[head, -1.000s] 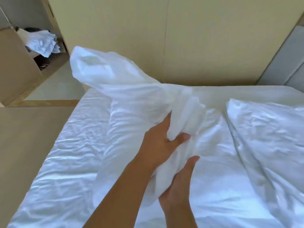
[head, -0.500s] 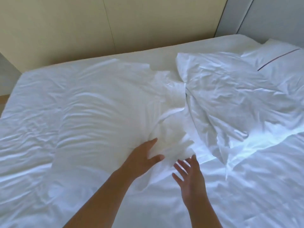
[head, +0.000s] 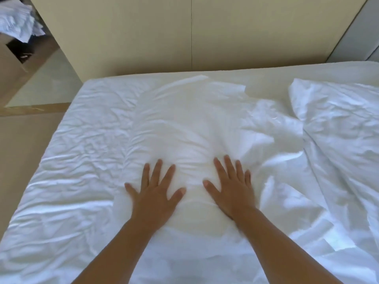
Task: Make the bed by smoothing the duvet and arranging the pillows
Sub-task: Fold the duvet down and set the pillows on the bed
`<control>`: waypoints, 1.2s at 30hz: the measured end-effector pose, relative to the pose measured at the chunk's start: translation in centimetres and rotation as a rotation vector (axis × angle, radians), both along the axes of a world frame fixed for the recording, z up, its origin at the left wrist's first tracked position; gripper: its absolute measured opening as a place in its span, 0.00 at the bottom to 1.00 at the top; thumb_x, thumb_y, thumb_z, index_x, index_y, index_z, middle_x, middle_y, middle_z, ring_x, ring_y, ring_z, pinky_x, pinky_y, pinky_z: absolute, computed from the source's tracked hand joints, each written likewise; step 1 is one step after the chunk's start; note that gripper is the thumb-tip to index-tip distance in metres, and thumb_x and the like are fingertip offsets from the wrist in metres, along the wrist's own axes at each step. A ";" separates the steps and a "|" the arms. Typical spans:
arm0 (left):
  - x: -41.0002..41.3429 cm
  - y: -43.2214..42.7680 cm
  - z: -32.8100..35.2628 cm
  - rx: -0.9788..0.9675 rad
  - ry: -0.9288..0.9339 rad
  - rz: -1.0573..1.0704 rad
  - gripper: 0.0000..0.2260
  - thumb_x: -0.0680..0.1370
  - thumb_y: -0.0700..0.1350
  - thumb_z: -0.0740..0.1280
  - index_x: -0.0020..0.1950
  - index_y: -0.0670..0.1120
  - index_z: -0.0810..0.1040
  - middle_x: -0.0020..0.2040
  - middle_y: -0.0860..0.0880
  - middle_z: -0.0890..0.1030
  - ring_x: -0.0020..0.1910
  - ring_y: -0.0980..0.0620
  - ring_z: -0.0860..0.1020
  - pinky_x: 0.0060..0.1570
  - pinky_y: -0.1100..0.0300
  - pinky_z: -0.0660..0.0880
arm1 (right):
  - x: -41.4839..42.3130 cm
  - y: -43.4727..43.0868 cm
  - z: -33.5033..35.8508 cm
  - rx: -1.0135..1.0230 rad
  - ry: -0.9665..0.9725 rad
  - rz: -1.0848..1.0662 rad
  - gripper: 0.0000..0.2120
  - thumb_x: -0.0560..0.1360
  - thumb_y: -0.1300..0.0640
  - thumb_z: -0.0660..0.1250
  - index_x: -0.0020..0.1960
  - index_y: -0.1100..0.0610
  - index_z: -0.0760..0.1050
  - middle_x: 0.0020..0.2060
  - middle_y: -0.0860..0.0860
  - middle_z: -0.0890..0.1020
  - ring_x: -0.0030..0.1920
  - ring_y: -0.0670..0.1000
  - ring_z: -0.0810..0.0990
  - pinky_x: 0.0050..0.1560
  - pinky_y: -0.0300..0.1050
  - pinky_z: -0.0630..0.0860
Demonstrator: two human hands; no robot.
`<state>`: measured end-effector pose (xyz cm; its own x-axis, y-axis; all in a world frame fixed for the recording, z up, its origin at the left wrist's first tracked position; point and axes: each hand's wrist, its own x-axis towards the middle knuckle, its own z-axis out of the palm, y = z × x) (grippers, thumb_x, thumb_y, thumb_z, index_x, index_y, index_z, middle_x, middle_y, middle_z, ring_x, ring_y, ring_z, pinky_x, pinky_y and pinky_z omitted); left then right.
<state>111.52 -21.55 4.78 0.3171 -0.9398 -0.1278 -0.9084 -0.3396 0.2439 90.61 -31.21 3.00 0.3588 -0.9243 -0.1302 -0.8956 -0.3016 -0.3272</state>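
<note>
Left hand (head: 152, 193) and right hand (head: 229, 188) both lie flat, palms down, fingers straight and spread, pressing on the near end of the white pillow (head: 190, 124); neither grips anything. The pillow lies lengthwise on the wrinkled sheet (head: 82, 160) and runs away from the person toward the beige wall (head: 143, 37). Right of the pillow, the white duvet (head: 338, 124) sits bunched in folds, its edge just beside the pillow. Far left of the pillow, past the bed edge, is a brown surface (head: 20, 150). Beyond it, a heap of crumpled white cloth (head: 16, 23).
</note>
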 end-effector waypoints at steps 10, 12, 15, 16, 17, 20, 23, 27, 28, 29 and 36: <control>-2.5 -0.5 -6.6 0.075 -0.184 -0.082 0.33 0.78 0.71 0.38 0.80 0.61 0.39 0.82 0.49 0.40 0.80 0.42 0.40 0.66 0.22 0.47 | -0.8 -0.5 -6.0 0.083 -0.018 -0.013 0.41 0.74 0.26 0.42 0.80 0.43 0.33 0.80 0.47 0.33 0.79 0.57 0.33 0.77 0.58 0.39; -2.6 -0.3 -4.7 0.128 -0.182 -0.086 0.34 0.74 0.73 0.30 0.79 0.63 0.36 0.82 0.50 0.39 0.80 0.43 0.38 0.68 0.24 0.45 | -1.1 -0.5 -4.3 0.145 -0.009 -0.002 0.41 0.77 0.29 0.45 0.80 0.46 0.34 0.80 0.49 0.33 0.80 0.58 0.34 0.78 0.59 0.41; -2.5 -2.0 -1.6 0.237 -0.190 -0.127 0.33 0.77 0.72 0.41 0.80 0.62 0.45 0.82 0.47 0.48 0.80 0.39 0.47 0.69 0.27 0.46 | -0.3 -0.7 -1.3 0.303 0.055 -0.131 0.40 0.79 0.35 0.52 0.81 0.50 0.37 0.81 0.58 0.40 0.80 0.63 0.41 0.78 0.60 0.48; -2.5 -2.7 -0.5 0.183 -0.202 -0.154 0.30 0.78 0.69 0.47 0.79 0.60 0.57 0.80 0.44 0.58 0.78 0.36 0.57 0.68 0.26 0.51 | 0.7 -0.7 -0.1 0.376 0.071 -0.217 0.40 0.79 0.36 0.53 0.81 0.51 0.38 0.80 0.63 0.42 0.79 0.66 0.45 0.77 0.63 0.50; -2.3 -3.6 0.2 0.087 -0.201 -0.185 0.27 0.78 0.65 0.52 0.74 0.57 0.68 0.74 0.42 0.67 0.72 0.35 0.67 0.65 0.28 0.60 | 1.8 -0.8 0.8 0.445 0.062 -0.309 0.40 0.79 0.36 0.52 0.81 0.51 0.38 0.79 0.65 0.43 0.78 0.67 0.46 0.75 0.67 0.50; -1.0 -7.4 1.5 -0.100 -0.118 -0.178 0.23 0.76 0.57 0.55 0.69 0.52 0.73 0.69 0.43 0.72 0.67 0.39 0.72 0.60 0.36 0.72 | 4.7 -0.1 1.5 0.495 -0.003 -0.485 0.43 0.77 0.29 0.47 0.80 0.50 0.35 0.79 0.65 0.39 0.78 0.68 0.41 0.70 0.77 0.47; 0.7 -13.2 2.0 -0.082 -0.196 -0.249 0.28 0.79 0.61 0.48 0.79 0.58 0.58 0.80 0.46 0.57 0.78 0.40 0.57 0.67 0.27 0.58 | 4.7 1.3 -0.8 0.367 -0.047 -0.564 0.47 0.72 0.23 0.43 0.80 0.47 0.31 0.79 0.62 0.37 0.80 0.62 0.39 0.74 0.73 0.43; 3.1 -22.7 1.0 -0.010 -0.267 -0.494 0.33 0.76 0.71 0.44 0.79 0.64 0.40 0.82 0.52 0.39 0.80 0.42 0.38 0.68 0.23 0.43 | 4.1 2.3 -4.7 0.097 -0.084 -0.654 0.45 0.72 0.25 0.47 0.81 0.46 0.42 0.81 0.58 0.49 0.80 0.59 0.49 0.77 0.63 0.47; 3.5 -25.1 0.7 -0.018 -0.290 -0.551 0.34 0.75 0.73 0.44 0.79 0.65 0.39 0.82 0.53 0.38 0.80 0.41 0.37 0.68 0.23 0.41 | 4.4 2.3 -5.7 0.050 -0.093 -0.677 0.44 0.72 0.27 0.50 0.82 0.48 0.47 0.80 0.58 0.52 0.79 0.59 0.52 0.77 0.62 0.47; 3.8 -27.4 0.5 -0.019 -0.307 -0.595 0.35 0.74 0.75 0.44 0.78 0.66 0.38 0.82 0.54 0.38 0.80 0.40 0.37 0.67 0.22 0.41 | 4.7 2.2 -6.4 0.017 -0.105 -0.695 0.42 0.73 0.29 0.52 0.81 0.49 0.50 0.80 0.58 0.54 0.79 0.60 0.54 0.77 0.60 0.46; 3.5 -36.9 -5.3 0.148 -0.185 -0.773 0.36 0.71 0.79 0.46 0.76 0.71 0.40 0.81 0.55 0.38 0.79 0.39 0.35 0.67 0.22 0.40 | 5.2 0.3 -8.6 -0.094 -0.109 -0.804 0.37 0.74 0.37 0.55 0.79 0.52 0.59 0.79 0.58 0.60 0.75 0.61 0.63 0.77 0.43 0.39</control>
<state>115.06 -58.42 -0.48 -0.3876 -0.8793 -0.2767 -0.9207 0.3843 0.0684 95.81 -30.90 -5.58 -0.4123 -0.9100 -0.0425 -0.8144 0.3891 -0.4305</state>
